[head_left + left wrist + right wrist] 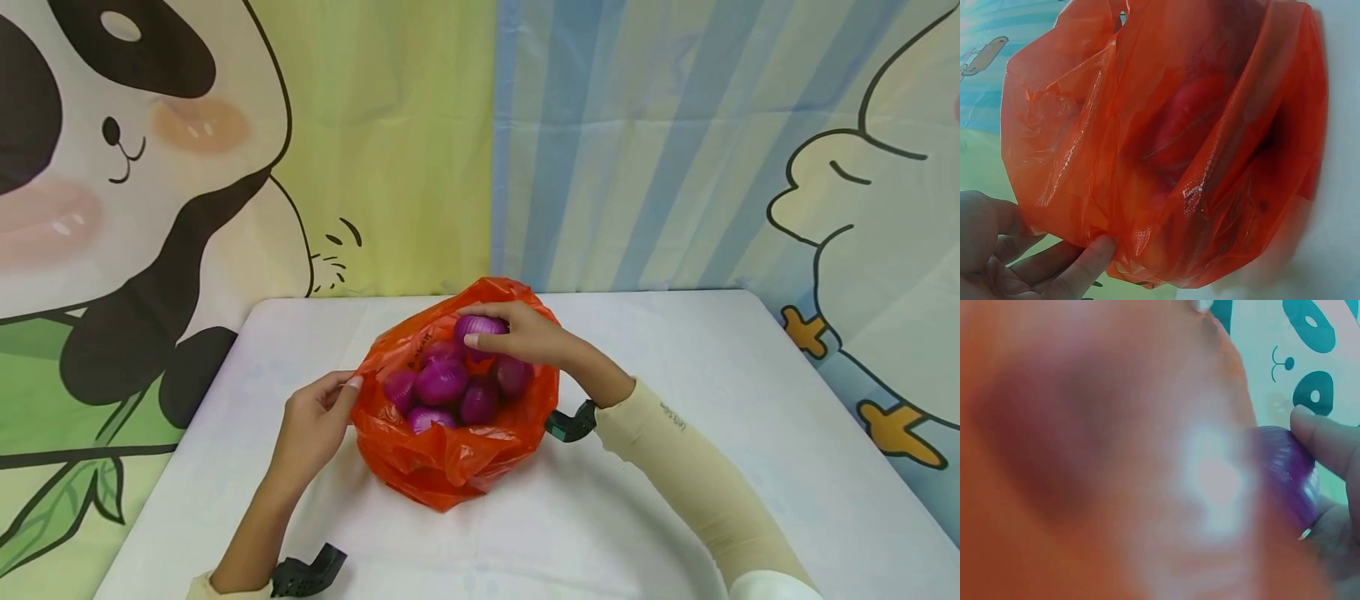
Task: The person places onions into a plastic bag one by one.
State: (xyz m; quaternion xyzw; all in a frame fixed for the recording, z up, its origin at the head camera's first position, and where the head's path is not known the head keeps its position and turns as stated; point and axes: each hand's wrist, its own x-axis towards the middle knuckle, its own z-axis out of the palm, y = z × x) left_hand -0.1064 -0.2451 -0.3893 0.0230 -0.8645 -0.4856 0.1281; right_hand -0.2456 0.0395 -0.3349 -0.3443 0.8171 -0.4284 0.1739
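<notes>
A red plastic bag (450, 467) stands with its mouth spread on the table, holding several red onions (441, 382). At the bag's left rim my left hand (318, 421) pinches the plastic between thumb and fingers; the left wrist view shows the thumb (1094, 259) against the film. My right hand (525, 333) reaches over the right side of the bag and grips one red onion (480, 327) at the top of the pile. In the right wrist view that onion (1288, 475) sits between thumb and fingers, partly hidden behind the blurred bag.
The white table (675, 358) spreads out around the bag. Behind it hangs a curtain (397, 150) with a cartoon panda at left and a pale cartoon animal at right. A black wrist device (309, 573) sits on the left forearm, another (572, 422) on the right.
</notes>
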